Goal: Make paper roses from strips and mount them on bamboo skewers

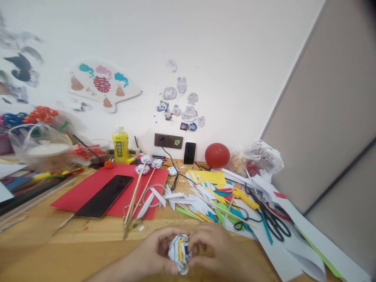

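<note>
Paper bundle [178, 252], folded white with some yellow, is sitting between left hand [157, 250] and right hand [213, 244]. Risk: layers slipping apart or crumpling if fingers are squeezing unevenly. Left half closed, cradling its near side; right bent inward, fingertips gripping the opposite edge. Paper strips [199, 205] lying beyond the right, red paper [88, 184] beyond the left.
</note>
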`<state>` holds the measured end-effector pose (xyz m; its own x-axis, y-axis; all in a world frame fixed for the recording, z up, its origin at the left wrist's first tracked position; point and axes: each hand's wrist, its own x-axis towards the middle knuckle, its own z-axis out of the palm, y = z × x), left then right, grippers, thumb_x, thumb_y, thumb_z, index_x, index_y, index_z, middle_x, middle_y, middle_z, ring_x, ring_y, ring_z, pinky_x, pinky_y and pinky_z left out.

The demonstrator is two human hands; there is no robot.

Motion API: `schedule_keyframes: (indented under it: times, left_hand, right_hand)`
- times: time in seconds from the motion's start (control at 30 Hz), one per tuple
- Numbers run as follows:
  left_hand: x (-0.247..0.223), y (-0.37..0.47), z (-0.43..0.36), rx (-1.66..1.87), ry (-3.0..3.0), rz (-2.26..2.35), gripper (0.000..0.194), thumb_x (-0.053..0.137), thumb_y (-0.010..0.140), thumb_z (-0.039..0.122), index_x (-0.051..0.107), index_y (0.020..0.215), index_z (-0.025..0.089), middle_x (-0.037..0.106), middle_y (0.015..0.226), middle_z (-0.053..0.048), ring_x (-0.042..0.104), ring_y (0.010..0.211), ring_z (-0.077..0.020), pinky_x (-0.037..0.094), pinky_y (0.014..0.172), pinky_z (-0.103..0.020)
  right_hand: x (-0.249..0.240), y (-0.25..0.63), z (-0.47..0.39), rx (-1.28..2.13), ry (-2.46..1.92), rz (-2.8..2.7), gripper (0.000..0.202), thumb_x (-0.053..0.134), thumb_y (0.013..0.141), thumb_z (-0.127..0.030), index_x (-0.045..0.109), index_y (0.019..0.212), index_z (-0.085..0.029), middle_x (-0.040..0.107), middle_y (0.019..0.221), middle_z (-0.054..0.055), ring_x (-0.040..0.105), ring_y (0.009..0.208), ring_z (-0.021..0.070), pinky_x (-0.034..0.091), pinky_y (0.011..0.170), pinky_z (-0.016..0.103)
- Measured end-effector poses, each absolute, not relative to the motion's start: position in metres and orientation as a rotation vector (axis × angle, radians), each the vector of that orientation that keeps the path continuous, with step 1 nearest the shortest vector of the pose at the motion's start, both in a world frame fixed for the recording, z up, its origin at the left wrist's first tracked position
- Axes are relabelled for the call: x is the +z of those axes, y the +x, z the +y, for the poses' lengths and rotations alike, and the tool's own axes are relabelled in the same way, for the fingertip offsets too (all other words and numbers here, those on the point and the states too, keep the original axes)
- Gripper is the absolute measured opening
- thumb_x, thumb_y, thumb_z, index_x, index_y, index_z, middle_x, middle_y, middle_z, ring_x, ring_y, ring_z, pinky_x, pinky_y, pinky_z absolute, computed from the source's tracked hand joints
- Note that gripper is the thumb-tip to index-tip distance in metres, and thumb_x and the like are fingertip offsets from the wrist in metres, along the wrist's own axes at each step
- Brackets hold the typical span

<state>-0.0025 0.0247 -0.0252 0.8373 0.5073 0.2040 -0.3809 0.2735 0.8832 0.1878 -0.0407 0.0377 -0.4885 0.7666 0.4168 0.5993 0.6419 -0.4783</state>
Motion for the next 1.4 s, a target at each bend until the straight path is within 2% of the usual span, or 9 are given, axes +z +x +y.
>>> schedule_keyframes:
  times: [0.1,0.17,0.27,0.5,0.6,0.8,0.93,1.07,1.4]
  left_hand:
    - [-0.027,-0.003,0.025,0.646,1.143,0.147,0.060,0.088,0.047,0.026,0.065,0.103,0.029,0.070,0.094,0.003,0.061,0.087,-0.0162,0.041,0.073,-0.026]
    - [-0.030,-0.004,0.026,0.678,1.148,0.160,0.060,0.088,0.047,0.026,0.065,0.103,0.029,0.069,0.095,0.002,0.061,0.086,-0.0158,0.040,0.072,-0.025]
    - [-0.036,-0.003,0.027,0.684,1.158,0.155,0.061,0.088,0.047,0.025,0.065,0.103,0.030,0.069,0.096,0.002,0.060,0.086,-0.0167,0.040,0.072,-0.026]
    - [-0.043,-0.002,0.029,0.733,1.200,0.199,0.057,0.086,0.051,0.024,0.064,0.103,0.032,0.068,0.100,0.002,0.059,0.093,-0.0197,0.039,0.077,-0.031]
    - [-0.040,-0.005,0.028,0.710,1.252,0.250,0.056,0.085,0.052,0.023,0.064,0.103,0.032,0.068,0.100,0.002,0.057,0.095,-0.0205,0.039,0.079,-0.032]
    - [-0.039,-0.008,0.028,0.687,1.285,0.307,0.058,0.086,0.050,0.029,0.064,0.103,0.030,0.066,0.099,0.001,0.056,0.095,-0.0227,0.039,0.081,-0.034]
    - [-0.042,-0.007,0.029,0.671,1.292,0.283,0.057,0.085,0.051,0.029,0.063,0.104,0.030,0.067,0.097,0.001,0.057,0.095,-0.0231,0.039,0.082,-0.035]
    - [-0.041,-0.006,0.029,0.682,1.272,0.258,0.055,0.085,0.052,0.028,0.063,0.103,0.032,0.067,0.100,0.002,0.057,0.094,-0.0212,0.039,0.081,-0.033]
    - [-0.039,-0.008,0.029,0.677,1.301,0.307,0.056,0.085,0.051,0.030,0.063,0.103,0.028,0.065,0.098,0.000,0.056,0.094,-0.0230,0.039,0.081,-0.034]
  right_hand:
    - [0.043,0.188,-0.040,0.347,-1.067,-2.158,0.035,0.048,0.087,-0.049,0.065,0.076,-0.020,0.066,0.068,0.000,0.058,0.062,0.0113,0.042,0.061,0.021]
    - [0.042,0.187,-0.039,0.223,-1.052,-2.142,0.037,0.043,0.091,-0.044,0.064,0.074,-0.020,0.065,0.065,0.000,0.057,0.061,0.0117,0.040,0.059,0.022]
    - [0.037,0.183,-0.037,0.048,-1.031,-2.147,0.032,0.044,0.091,-0.041,0.063,0.076,-0.020,0.064,0.064,0.000,0.056,0.062,0.0123,0.038,0.057,0.023]
    - [0.029,0.173,-0.035,-0.270,-1.005,-2.152,0.036,0.036,0.094,-0.033,0.058,0.070,-0.018,0.062,0.061,0.000,0.053,0.056,0.0126,0.035,0.053,0.025]
    - [0.031,0.172,-0.035,-0.303,-0.987,-2.198,0.033,0.036,0.094,-0.026,0.058,0.070,-0.018,0.062,0.062,0.001,0.052,0.057,0.0125,0.036,0.053,0.024]
    - [0.031,0.174,-0.033,-0.320,-0.926,-2.255,0.033,0.037,0.093,-0.022,0.058,0.068,-0.019,0.061,0.061,0.000,0.050,0.055,0.0122,0.035,0.052,0.024]
    - [0.029,0.177,-0.032,-0.233,-0.956,-2.296,0.032,0.038,0.094,-0.026,0.059,0.071,-0.019,0.063,0.065,0.000,0.052,0.058,0.0124,0.037,0.054,0.024]
    - [0.028,0.177,-0.032,-0.312,-1.026,-2.201,0.031,0.039,0.093,-0.029,0.059,0.073,-0.018,0.062,0.064,0.001,0.052,0.058,0.0138,0.035,0.052,0.026]
    - [0.026,0.172,-0.033,-0.488,-0.961,-2.233,0.030,0.037,0.091,-0.015,0.058,0.070,-0.017,0.058,0.059,0.002,0.049,0.055,0.0134,0.035,0.052,0.026]
